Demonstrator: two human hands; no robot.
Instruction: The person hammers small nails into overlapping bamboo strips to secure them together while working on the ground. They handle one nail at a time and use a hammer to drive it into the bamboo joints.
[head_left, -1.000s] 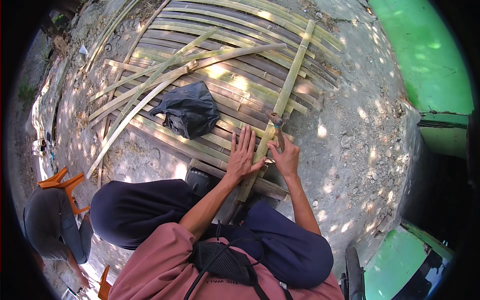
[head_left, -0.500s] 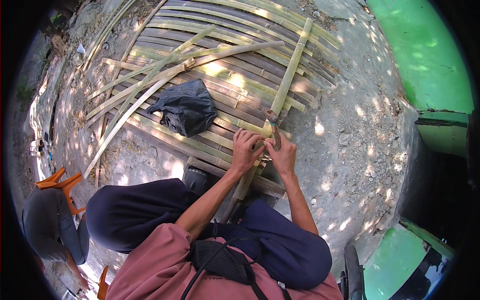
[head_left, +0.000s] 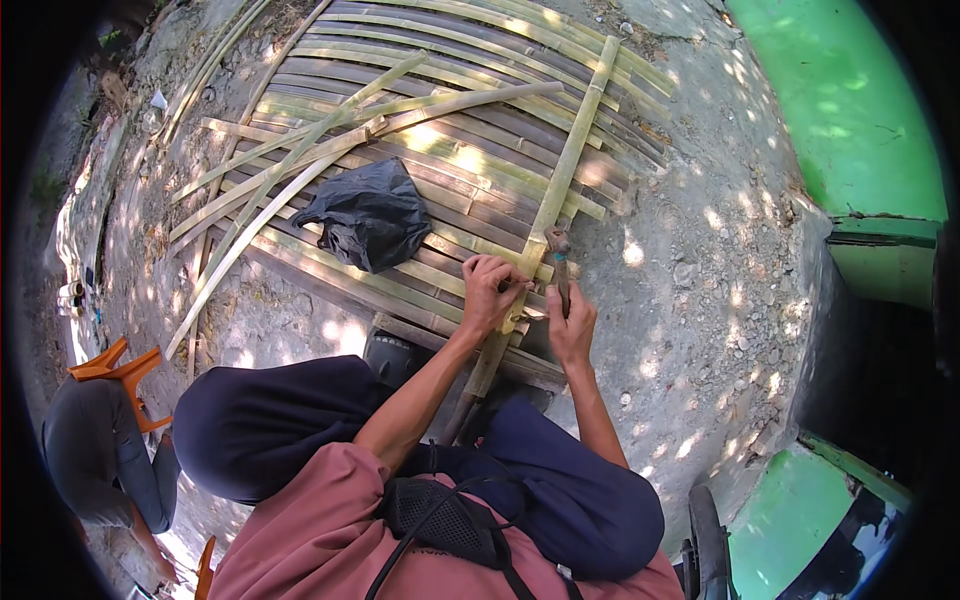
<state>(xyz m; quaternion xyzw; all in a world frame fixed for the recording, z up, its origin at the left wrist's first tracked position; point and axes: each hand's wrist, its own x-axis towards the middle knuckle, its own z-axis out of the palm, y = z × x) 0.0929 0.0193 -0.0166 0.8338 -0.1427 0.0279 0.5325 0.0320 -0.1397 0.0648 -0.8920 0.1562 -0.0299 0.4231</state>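
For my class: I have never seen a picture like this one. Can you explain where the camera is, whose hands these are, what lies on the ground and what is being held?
The round, bent look comes from a fisheye camera worn on a person's head, looking down at their own lap and hands. There is no machine here. The person sits on gravelly ground at the edge of a bamboo mat made of flat slats, with one long bamboo strip laid across them. A black bag lies on the mat. The left hand presses on the strip's near end. The right hand holds a hammer upright beside it. At lower left another person sits by an orange chair. The green surfaces on the right are walls.
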